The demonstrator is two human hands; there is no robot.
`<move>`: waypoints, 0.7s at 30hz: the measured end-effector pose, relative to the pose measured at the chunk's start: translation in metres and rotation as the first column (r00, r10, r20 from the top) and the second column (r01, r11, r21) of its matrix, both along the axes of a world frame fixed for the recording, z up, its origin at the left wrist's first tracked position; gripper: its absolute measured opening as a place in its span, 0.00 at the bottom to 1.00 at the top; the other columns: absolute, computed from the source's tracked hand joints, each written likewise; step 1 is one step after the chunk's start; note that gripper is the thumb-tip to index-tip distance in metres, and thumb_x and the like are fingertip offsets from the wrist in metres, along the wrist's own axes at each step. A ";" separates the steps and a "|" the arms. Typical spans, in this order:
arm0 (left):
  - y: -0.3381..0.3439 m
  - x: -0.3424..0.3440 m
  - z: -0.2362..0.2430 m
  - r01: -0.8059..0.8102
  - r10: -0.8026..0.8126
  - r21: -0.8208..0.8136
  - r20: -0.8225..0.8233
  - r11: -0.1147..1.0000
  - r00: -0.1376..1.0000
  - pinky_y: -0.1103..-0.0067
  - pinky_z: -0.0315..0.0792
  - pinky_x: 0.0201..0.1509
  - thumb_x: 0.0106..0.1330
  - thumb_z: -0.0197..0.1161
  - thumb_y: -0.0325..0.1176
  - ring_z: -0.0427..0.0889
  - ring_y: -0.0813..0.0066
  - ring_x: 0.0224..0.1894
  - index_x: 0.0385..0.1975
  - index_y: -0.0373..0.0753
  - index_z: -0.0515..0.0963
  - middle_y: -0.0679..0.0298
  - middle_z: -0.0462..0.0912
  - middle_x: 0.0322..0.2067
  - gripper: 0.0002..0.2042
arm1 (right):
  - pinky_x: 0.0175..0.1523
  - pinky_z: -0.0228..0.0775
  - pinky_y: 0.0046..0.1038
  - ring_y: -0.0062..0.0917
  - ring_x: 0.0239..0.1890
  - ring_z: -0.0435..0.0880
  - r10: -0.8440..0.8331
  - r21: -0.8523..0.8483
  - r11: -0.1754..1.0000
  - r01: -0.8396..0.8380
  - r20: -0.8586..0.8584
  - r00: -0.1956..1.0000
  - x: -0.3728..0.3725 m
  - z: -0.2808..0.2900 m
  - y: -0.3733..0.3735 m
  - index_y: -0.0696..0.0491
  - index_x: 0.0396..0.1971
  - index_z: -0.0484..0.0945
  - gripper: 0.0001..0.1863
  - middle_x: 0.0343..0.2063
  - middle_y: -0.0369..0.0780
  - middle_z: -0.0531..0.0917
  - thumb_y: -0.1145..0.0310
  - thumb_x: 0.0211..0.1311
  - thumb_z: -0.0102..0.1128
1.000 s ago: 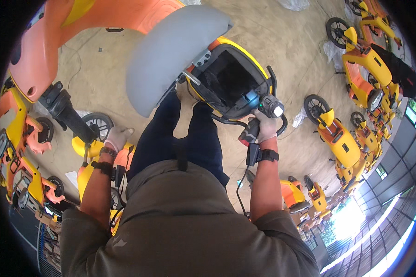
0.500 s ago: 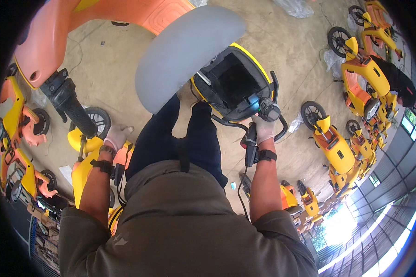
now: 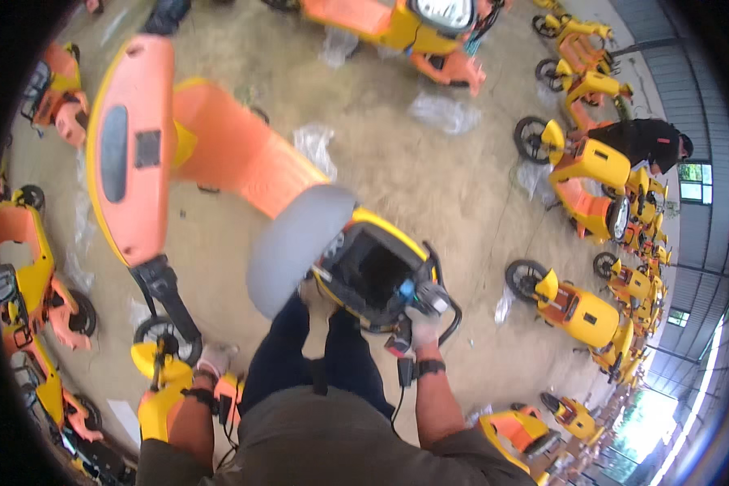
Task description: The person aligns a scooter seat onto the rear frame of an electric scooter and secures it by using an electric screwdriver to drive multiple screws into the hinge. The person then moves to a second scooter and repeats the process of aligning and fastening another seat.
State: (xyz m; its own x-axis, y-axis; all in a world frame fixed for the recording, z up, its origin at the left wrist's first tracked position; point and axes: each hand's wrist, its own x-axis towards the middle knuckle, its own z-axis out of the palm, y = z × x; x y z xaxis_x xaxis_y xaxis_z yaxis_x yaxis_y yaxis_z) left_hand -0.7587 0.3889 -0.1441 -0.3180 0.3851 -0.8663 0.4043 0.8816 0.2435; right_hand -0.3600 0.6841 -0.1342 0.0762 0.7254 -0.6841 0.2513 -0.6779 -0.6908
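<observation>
1. Our right hand (image 3: pixel 424 326), seemingly in a pale glove, is closing its grip around the driver (image 3: pixel 433 299); blur is hiding the finger detail.
2. The driver is leaning over the bin (image 3: pixel 374 257) at its corner near the rack (image 3: pixel 458 314), its bluish nose pointing inward; we cannot tell whether it is touching anything.
3. Our left hand (image 3: pixel 217 359) is hanging near the handlebar (image 3: pixel 178 300); we are seeing nothing in it, and cannot tell whether its grip is spread or pressed together.
4. Our view is now taking in the whole front panel (image 3: pixel 142 211), cut off half a second ago. The driver is staying at the same corner, so work there is apparently continuing.
5. The grey seat (image 3: pixel 296 259) is standing tipped up, smooth and domed; the bin is looking dark and boxy, the rack tubular, the panel glossy and rounded.
6. Farther out, crumpled clear wrap (image 3: pixel 445 113) is lying on the dusty floor (image 3: pixel 413 162).
</observation>
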 end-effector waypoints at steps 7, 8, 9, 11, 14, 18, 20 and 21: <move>-0.070 -0.037 -0.131 0.847 -0.835 0.060 -0.147 0.528 0.530 0.68 0.76 0.42 0.59 0.58 0.45 0.85 0.61 0.36 0.33 0.41 0.83 0.58 0.85 0.33 0.15 | 0.31 0.75 0.28 0.25 0.25 0.80 0.119 -0.193 0.962 -0.193 -0.340 0.933 -0.005 0.059 -0.003 0.57 0.43 0.74 0.15 0.26 0.39 0.80 0.79 0.52 0.57; -0.040 -0.018 -0.123 0.845 -0.840 0.012 -0.102 0.534 0.533 0.67 0.76 0.47 0.57 0.59 0.42 0.84 0.62 0.43 0.36 0.44 0.82 0.59 0.85 0.38 0.13 | 0.31 0.76 0.28 0.25 0.25 0.80 0.163 -0.062 0.979 -0.196 -0.346 0.924 0.003 0.048 -0.017 0.57 0.43 0.75 0.16 0.27 0.39 0.80 0.79 0.52 0.58; -0.093 -0.014 -0.160 0.764 -0.780 0.384 -0.154 0.519 0.607 0.68 0.76 0.40 0.59 0.59 0.44 0.84 0.63 0.35 0.36 0.43 0.82 0.59 0.86 0.33 0.13 | 0.33 0.76 0.27 0.24 0.25 0.80 0.259 -0.132 0.937 -0.323 -0.358 0.897 -0.033 0.088 -0.012 0.57 0.39 0.77 0.13 0.26 0.37 0.81 0.77 0.51 0.60; 0.001 0.012 -0.107 0.041 -0.041 0.008 0.357 0.999 0.933 0.74 0.68 0.24 0.65 0.59 0.43 0.73 0.74 0.19 0.32 0.39 0.81 0.65 0.78 0.21 0.13 | 0.31 0.74 0.26 0.23 0.25 0.81 0.469 -0.196 0.824 -0.531 -0.290 0.834 -0.004 0.075 -0.026 0.57 0.36 0.78 0.11 0.23 0.38 0.82 0.70 0.53 0.64; 0.061 0.039 -0.033 -0.218 0.198 -0.020 0.511 0.976 0.836 0.78 0.70 0.24 0.64 0.58 0.33 0.77 0.77 0.24 0.37 0.37 0.82 0.64 0.81 0.24 0.09 | 0.32 0.73 0.25 0.20 0.25 0.80 0.637 -0.152 0.706 -0.691 -0.289 0.715 0.025 0.075 -0.039 0.57 0.36 0.78 0.13 0.24 0.37 0.82 0.68 0.52 0.65; 0.099 0.091 -0.015 -0.162 0.076 0.126 0.510 0.979 0.857 0.81 0.72 0.24 0.57 0.55 0.22 0.79 0.76 0.23 0.38 0.33 0.81 0.61 0.82 0.27 0.11 | 0.34 0.75 0.25 0.21 0.27 0.81 0.635 0.018 0.735 -0.677 -0.367 0.680 0.091 0.110 -0.047 0.57 0.38 0.78 0.13 0.27 0.38 0.82 0.70 0.52 0.64; 0.103 0.114 -0.023 -0.096 -0.013 0.184 0.515 0.978 0.857 0.79 0.74 0.30 0.56 0.57 0.25 0.80 0.76 0.27 0.36 0.36 0.82 0.64 0.82 0.27 0.10 | 0.35 0.75 0.26 0.22 0.27 0.81 0.532 0.025 0.817 -0.577 -0.420 0.735 0.136 0.144 -0.044 0.58 0.39 0.78 0.13 0.28 0.39 0.82 0.72 0.52 0.63; 0.104 0.129 -0.017 -0.084 -0.019 0.180 0.505 0.980 0.863 0.79 0.74 0.30 0.56 0.57 0.25 0.80 0.76 0.27 0.36 0.36 0.82 0.64 0.82 0.27 0.10 | 0.36 0.76 0.27 0.22 0.28 0.82 0.426 0.004 0.878 -0.478 -0.460 0.779 0.161 0.151 -0.042 0.58 0.40 0.77 0.14 0.29 0.39 0.82 0.73 0.52 0.62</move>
